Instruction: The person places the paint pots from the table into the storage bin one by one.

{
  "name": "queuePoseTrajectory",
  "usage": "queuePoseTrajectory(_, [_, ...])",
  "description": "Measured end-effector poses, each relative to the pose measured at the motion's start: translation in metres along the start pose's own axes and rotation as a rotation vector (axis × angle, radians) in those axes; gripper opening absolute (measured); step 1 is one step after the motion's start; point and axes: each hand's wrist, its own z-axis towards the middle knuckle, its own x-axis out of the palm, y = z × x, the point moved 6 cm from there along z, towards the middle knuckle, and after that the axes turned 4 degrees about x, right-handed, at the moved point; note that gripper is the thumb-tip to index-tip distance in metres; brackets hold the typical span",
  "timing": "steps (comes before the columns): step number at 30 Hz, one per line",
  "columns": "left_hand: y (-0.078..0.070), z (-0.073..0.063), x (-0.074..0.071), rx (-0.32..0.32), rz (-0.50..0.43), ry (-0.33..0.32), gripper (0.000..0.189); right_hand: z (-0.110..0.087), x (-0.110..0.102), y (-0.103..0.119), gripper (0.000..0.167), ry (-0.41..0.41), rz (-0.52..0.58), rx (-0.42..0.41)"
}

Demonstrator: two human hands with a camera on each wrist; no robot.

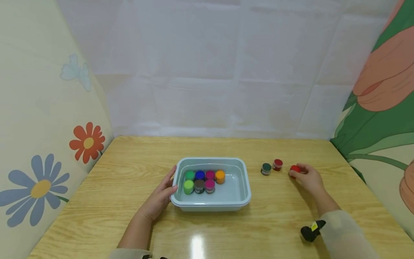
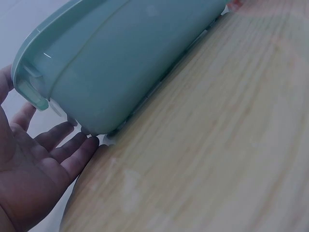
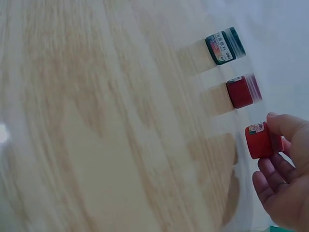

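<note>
My right hand (image 1: 311, 180) pinches a small bright red paint jar (image 1: 294, 169) by its lid between thumb and fingers; in the right wrist view the red paint jar (image 3: 258, 140) shows its label. Just left of it stand a dark red jar (image 1: 277, 164) and a dark green jar (image 1: 266, 168). My left hand (image 1: 158, 199) holds the left end of a pale blue-green plastic tub (image 1: 239, 199), thumb over the rim. From the left wrist, its fingers (image 2: 79, 157) touch the tub's underside edge. Inside the tub several paint jars stand in two rows on the left.
The wooden table (image 1: 129, 151) meets a white sheet (image 1: 194, 90) at the back. Printed flower panels rise on both sides. A black device (image 1: 312, 232) with a yellow tag sits at the right sleeve.
</note>
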Motion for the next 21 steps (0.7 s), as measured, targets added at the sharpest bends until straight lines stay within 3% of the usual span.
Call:
queuePoseTrajectory(14, [-0.001, 0.001, 0.001, -0.004, 0.004, -0.002, 0.072, -0.006, -0.002, 0.022, 0.07, 0.007, 0.015, -0.055])
queuePoseTrajectory(21, [0.0, 0.0, 0.0, -0.009, -0.005, -0.004, 0.072, -0.011, 0.0, 0.044, 0.07, 0.014, 0.03, -0.088])
